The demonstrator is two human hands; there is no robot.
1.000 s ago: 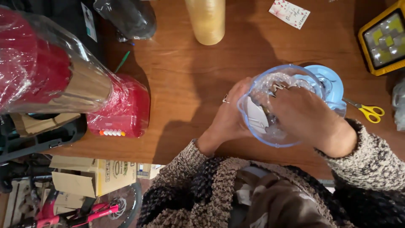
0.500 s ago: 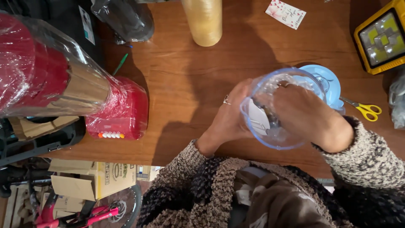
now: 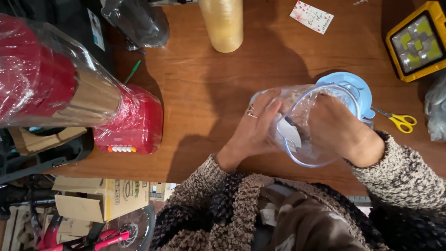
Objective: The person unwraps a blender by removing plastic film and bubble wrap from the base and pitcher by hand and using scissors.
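Head view: cluttered wooden table (image 3: pixel 204 93), boxes (image 3: pixel 93 200) below.

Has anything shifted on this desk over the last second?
Barely. The right hand stays reaching inside the clear plastic jug, and the left hand still steadies its side. The light-blue round lid, yellow-handled scissors and wooden table are unchanged.

A stretch of bare worktop (image 3: pixel 209 88) is lying open between the red wrapped appliance (image 3: pixel 127 123) on the left and the clear plastic jug (image 3: pixel 309 125) on the right. The yellowish roll (image 3: pixel 223 23) is blocking the far edge, yellow scissors (image 3: pixel 397 121) are lying just right of the jug, and a yellow box (image 3: pixel 416 42) is crowding the far right corner.
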